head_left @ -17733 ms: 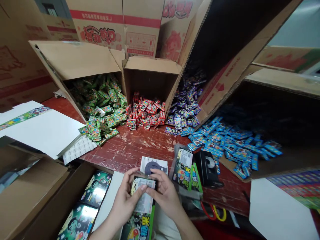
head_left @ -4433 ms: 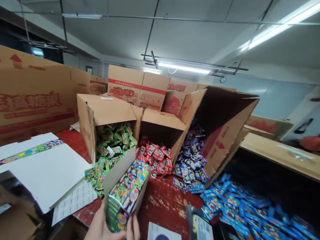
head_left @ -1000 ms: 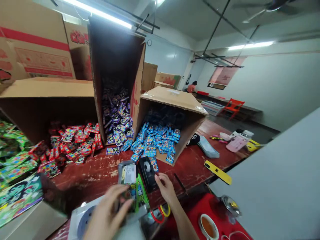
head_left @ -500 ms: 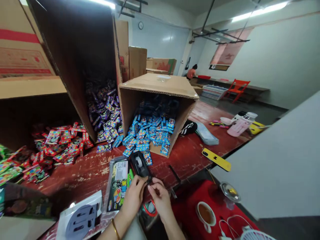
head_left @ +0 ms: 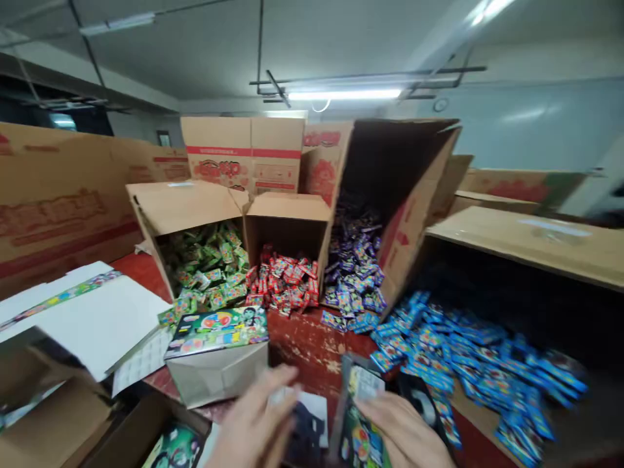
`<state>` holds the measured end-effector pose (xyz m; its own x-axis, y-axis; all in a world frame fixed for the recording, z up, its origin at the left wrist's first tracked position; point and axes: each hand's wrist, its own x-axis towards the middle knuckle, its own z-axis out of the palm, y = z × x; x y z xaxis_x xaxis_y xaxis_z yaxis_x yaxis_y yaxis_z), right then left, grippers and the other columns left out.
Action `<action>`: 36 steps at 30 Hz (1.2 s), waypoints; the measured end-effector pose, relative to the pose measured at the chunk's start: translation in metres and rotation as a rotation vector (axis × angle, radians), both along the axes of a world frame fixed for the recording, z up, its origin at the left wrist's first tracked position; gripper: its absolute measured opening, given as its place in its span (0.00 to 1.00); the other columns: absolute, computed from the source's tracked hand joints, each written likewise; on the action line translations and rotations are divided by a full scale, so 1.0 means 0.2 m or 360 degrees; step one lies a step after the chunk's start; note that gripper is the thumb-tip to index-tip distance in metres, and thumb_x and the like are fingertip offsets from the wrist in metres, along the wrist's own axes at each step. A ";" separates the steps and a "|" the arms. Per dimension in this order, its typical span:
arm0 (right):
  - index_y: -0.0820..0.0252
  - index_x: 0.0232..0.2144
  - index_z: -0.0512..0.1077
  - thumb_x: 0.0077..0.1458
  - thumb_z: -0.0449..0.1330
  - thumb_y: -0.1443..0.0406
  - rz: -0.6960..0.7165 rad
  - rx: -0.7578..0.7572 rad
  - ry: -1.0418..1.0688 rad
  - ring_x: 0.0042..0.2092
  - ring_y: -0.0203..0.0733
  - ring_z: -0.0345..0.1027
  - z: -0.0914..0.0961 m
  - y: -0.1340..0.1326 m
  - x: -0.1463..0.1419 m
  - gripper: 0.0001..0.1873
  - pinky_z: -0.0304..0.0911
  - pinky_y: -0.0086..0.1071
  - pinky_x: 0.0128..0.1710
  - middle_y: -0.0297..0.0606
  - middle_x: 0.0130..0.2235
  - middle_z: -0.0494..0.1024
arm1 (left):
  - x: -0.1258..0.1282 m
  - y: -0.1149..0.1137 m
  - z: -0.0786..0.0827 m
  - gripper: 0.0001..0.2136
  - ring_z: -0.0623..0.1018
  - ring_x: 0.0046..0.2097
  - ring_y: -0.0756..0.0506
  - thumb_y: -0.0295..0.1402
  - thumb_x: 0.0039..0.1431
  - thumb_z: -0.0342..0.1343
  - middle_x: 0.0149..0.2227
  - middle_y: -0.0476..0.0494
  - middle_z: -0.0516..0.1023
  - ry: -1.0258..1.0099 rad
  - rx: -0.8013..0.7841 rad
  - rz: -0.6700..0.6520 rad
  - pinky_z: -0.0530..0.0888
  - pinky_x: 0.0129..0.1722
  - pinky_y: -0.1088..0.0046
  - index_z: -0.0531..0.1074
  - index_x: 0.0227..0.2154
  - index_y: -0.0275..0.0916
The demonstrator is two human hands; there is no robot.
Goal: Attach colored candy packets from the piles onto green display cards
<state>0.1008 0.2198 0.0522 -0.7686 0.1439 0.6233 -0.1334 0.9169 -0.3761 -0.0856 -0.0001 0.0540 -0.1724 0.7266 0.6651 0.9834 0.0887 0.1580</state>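
Low in the head view, my left hand [head_left: 253, 426] is blurred with its fingers stretched out, over a white card with a dark shape [head_left: 305, 419] on the red table [head_left: 307, 338]. My right hand [head_left: 402, 432] lies beside and partly over a stack of flat printed packages [head_left: 358, 406]; its fingers are smeared. A black tape dispenser [head_left: 423, 403] sits just behind that hand. A small open display box with a green printed lid [head_left: 217, 354] stands to the left of my hands.
Cartons lie on their sides spilling small packets: green [head_left: 207, 270], red [head_left: 285, 283], purple [head_left: 353, 279] and blue [head_left: 453, 348]. White flat cardboard sheets [head_left: 92, 318] lie at the left. An open carton [head_left: 53, 422] stands at the lower left. More stacked cartons [head_left: 244, 153] rise behind.
The view has swung left, away from the room's right side. My hands have left the tape dispenser and parted; the left now reaches over the white card, the right rests by the package stack.
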 end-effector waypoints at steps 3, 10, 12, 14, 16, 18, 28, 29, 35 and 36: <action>0.51 0.61 0.56 0.59 0.44 0.72 0.0344 0.0075 -0.0139 0.41 0.46 0.70 0.31 -0.09 -0.38 0.28 0.70 0.41 0.42 0.42 0.38 0.76 | -0.25 -0.18 0.02 0.21 0.69 0.58 0.39 0.33 0.61 0.50 0.57 0.41 0.69 0.0055 -0.0142 0.0473 0.69 0.56 0.54 0.61 0.57 0.45; 0.57 0.55 0.62 0.61 0.46 0.70 0.0748 0.0123 -0.0759 0.46 0.43 0.65 0.52 -0.10 -0.89 0.20 0.64 0.40 0.48 0.45 0.46 0.71 | -0.28 -0.12 -0.05 0.19 0.69 0.57 0.41 0.34 0.61 0.51 0.55 0.43 0.73 0.0093 -0.0306 0.0475 0.71 0.56 0.57 0.65 0.54 0.39; 0.56 0.53 0.64 0.61 0.48 0.69 0.0802 0.0175 -0.0871 0.45 0.43 0.65 0.53 -0.08 -0.93 0.19 0.63 0.38 0.47 0.43 0.44 0.72 | -0.22 -0.08 -0.03 0.18 0.71 0.55 0.41 0.34 0.61 0.51 0.53 0.43 0.74 0.0137 -0.0242 0.0480 0.73 0.53 0.58 0.66 0.54 0.38; 0.55 0.52 0.65 0.61 0.49 0.68 0.0821 0.0235 -0.0911 0.44 0.43 0.65 0.54 -0.07 -0.94 0.17 0.63 0.37 0.46 0.41 0.43 0.72 | -0.18 -0.06 -0.02 0.18 0.72 0.54 0.40 0.34 0.61 0.51 0.52 0.44 0.75 0.0170 -0.0198 0.0486 0.74 0.51 0.58 0.66 0.53 0.39; 0.56 0.50 0.66 0.60 0.50 0.68 0.0824 0.0300 -0.0933 0.44 0.43 0.65 0.54 -0.07 -0.92 0.16 0.62 0.37 0.46 0.41 0.42 0.73 | -0.15 -0.04 -0.03 0.18 0.72 0.53 0.40 0.34 0.60 0.51 0.52 0.44 0.75 0.0170 -0.0175 0.0492 0.74 0.51 0.59 0.67 0.53 0.39; 0.57 0.49 0.66 0.59 0.52 0.67 0.0827 0.0360 -0.0986 0.43 0.44 0.66 0.53 -0.08 -0.91 0.15 0.62 0.37 0.45 0.42 0.41 0.73 | -0.14 -0.02 -0.04 0.17 0.72 0.54 0.41 0.34 0.60 0.51 0.52 0.44 0.75 0.0143 -0.0159 0.0495 0.73 0.52 0.58 0.67 0.53 0.39; 0.55 0.54 0.61 0.40 0.66 0.47 0.0313 0.0147 -0.0951 0.50 0.52 0.63 0.33 0.06 -0.98 0.41 0.55 0.46 0.50 0.44 0.50 0.70 | -0.06 0.00 -0.01 0.20 0.69 0.56 0.42 0.30 0.60 0.51 0.54 0.46 0.73 -0.0024 -0.0165 0.0485 0.69 0.56 0.56 0.63 0.56 0.41; 0.55 0.54 0.60 0.41 0.65 0.46 0.0257 0.0129 -0.0900 0.51 0.53 0.62 0.31 0.07 -0.99 0.41 0.54 0.47 0.51 0.45 0.51 0.69 | -0.07 0.01 -0.01 0.20 0.69 0.56 0.42 0.30 0.60 0.50 0.54 0.46 0.73 -0.0046 -0.0164 0.0482 0.69 0.57 0.55 0.63 0.56 0.41; 0.54 0.56 0.59 0.43 0.65 0.48 0.0358 0.0039 -0.0735 0.53 0.53 0.63 0.25 0.09 -0.97 0.41 0.56 0.48 0.53 0.44 0.53 0.69 | -0.18 0.08 0.07 0.17 0.70 0.56 0.39 0.32 0.58 0.53 0.51 0.42 0.75 -0.0499 -0.0135 0.0271 0.64 0.59 0.51 0.69 0.51 0.42; 0.54 0.55 0.61 0.45 0.64 0.49 0.0374 -0.0013 -0.0713 0.52 0.52 0.64 0.25 0.11 -0.96 0.37 0.57 0.47 0.52 0.43 0.52 0.71 | -0.20 0.09 0.12 0.15 0.71 0.55 0.39 0.34 0.57 0.54 0.50 0.42 0.76 -0.0691 -0.0086 0.0171 0.63 0.59 0.51 0.72 0.48 0.42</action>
<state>-0.0918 0.2421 0.1016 -0.9725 -0.0614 0.2247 -0.1596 0.8782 -0.4509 -0.1255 0.0174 0.0777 -0.5036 0.7211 0.4758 0.8117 0.2064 0.5464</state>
